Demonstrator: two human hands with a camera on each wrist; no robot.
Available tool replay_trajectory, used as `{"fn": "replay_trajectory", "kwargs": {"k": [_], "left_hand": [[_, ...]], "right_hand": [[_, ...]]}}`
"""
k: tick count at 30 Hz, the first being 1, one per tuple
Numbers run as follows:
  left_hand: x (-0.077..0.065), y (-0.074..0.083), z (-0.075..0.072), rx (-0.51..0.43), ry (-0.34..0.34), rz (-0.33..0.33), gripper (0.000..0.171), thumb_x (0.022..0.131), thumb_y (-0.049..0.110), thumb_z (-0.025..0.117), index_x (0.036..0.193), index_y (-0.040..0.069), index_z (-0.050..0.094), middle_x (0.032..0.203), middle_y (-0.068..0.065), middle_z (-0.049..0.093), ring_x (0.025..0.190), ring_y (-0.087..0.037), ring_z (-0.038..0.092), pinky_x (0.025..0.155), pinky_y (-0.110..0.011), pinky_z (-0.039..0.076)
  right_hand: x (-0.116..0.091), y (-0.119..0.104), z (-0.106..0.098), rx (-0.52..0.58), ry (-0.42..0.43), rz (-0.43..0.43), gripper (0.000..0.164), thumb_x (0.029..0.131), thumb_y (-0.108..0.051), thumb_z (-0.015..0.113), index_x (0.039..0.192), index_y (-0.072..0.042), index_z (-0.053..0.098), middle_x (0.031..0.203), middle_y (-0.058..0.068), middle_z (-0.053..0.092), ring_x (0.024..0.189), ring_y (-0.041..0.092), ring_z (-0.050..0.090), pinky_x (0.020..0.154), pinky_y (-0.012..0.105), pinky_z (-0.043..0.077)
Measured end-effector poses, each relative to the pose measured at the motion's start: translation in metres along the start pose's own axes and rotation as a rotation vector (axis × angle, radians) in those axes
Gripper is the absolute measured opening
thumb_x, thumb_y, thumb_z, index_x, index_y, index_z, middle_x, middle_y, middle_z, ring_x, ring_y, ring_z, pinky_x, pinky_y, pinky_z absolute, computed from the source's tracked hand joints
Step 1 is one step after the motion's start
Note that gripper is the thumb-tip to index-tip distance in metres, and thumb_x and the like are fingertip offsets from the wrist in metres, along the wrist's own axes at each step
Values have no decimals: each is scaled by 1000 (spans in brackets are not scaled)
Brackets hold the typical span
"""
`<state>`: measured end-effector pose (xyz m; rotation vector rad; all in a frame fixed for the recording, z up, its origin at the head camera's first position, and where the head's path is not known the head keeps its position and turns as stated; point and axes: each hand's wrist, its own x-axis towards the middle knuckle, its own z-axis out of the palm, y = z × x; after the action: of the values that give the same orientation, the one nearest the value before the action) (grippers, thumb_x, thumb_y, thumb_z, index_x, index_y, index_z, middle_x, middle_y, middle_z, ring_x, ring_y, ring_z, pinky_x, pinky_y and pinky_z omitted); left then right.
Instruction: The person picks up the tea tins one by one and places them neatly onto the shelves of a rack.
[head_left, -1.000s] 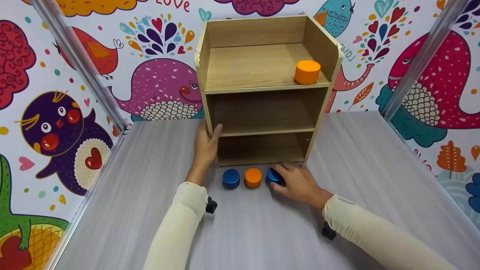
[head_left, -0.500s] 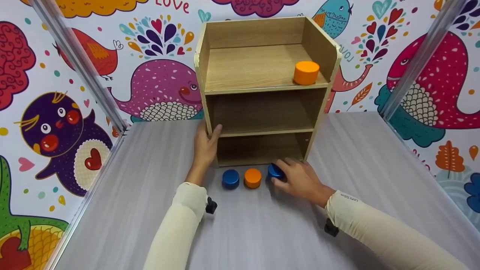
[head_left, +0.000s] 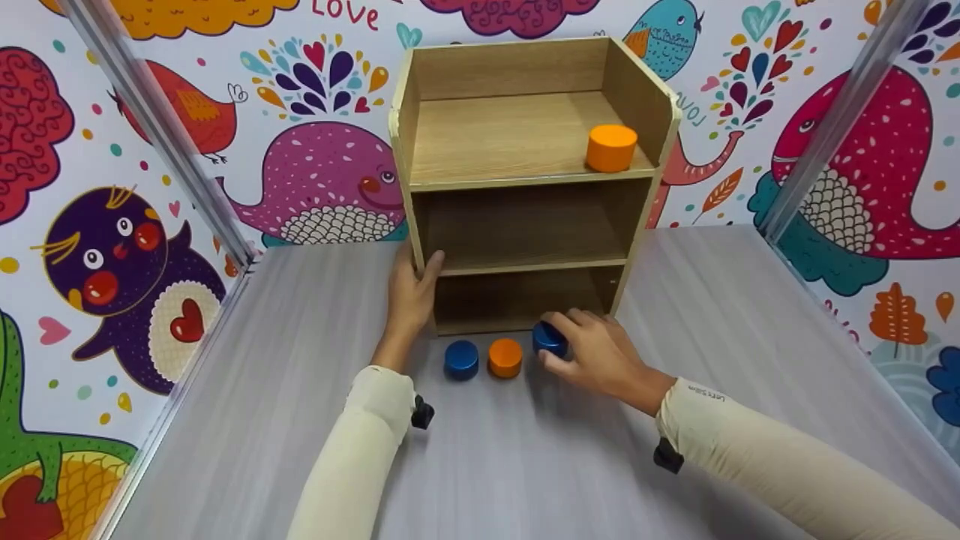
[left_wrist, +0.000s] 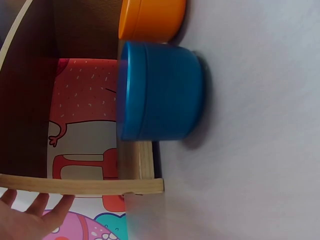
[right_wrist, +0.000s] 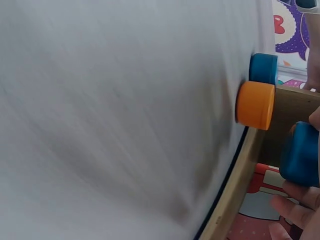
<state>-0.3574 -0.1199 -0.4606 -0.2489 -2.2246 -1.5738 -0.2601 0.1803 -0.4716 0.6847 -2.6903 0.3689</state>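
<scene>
Cartoon-printed walls (head_left: 247,165) round the booth, from where I stand; whales, birds, hearts. Next, grey tabletop (head_left: 480,465), faint streaks. On it, upright, a wooden shelf unit (head_left: 525,181): open top deck, two compartments below. Person's arms in pale sleeves (head_left: 780,457) reach in from the near side.

Left hand (head_left: 411,296) grips the unit's left side panel, thumb at the front edge, other fingers outside. Right hand (head_left: 600,356) pinches the held blue cylinder (head_left: 549,340) between thumb and fingers, lifted off the table, just in front of the bottom compartment's right end.

Top-deck orange cylinder (head_left: 611,148) sits at the front right corner. Table orange cylinder (head_left: 505,358) stands before the unit, second blue cylinder (head_left: 461,361) just left of it, both upright.

Smallest: black mounts (head_left: 422,413), one under each wrist.
</scene>
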Motion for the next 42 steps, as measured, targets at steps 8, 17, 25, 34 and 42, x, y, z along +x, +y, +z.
{"fn": "replay_trajectory", "kwargs": {"k": [8,17,25,34,42], "left_hand": [[0,-1,0,1,4,16,69,103,39,60,158,6,34,153,-14,48,143,-26,44,120,-47,33],[-1,-2,0,1,4,3,69,103,40,60,158,7,34,152,-14,49,141,-26,46,120,-47,34],[-2,1,0,4,-4,-13,70,103,43,58,158,9,33,153,-13,48,142,-26,45,120,-47,34],[-1,0,0,10,6,-28,72,103,43,59,159,8,31,153,-15,47,143,-27,45,120,-48,34],[0,0,0,6,9,-16,71,103,42,60,159,9,33,154,-14,47,143,-26,44,120,-47,33]], "right_hand": [[7,0,-17,-19,39,-27,50,91,-52,67,131,-23,64,102,7,71,87,25,67,81,49,58],[12,-1,-34,-44,55,-43,50,91,-53,66,131,-23,64,105,8,71,90,26,68,82,51,58],[15,-3,-49,-33,47,-19,51,91,-53,67,132,-24,63,110,8,71,93,27,67,85,52,58],[23,-3,-65,-12,87,-44,51,91,-52,67,129,-20,66,110,9,73,94,28,69,83,51,59],[28,-5,-77,11,83,-41,47,91,-51,69,126,-20,66,108,8,72,92,27,69,80,48,60]]}}
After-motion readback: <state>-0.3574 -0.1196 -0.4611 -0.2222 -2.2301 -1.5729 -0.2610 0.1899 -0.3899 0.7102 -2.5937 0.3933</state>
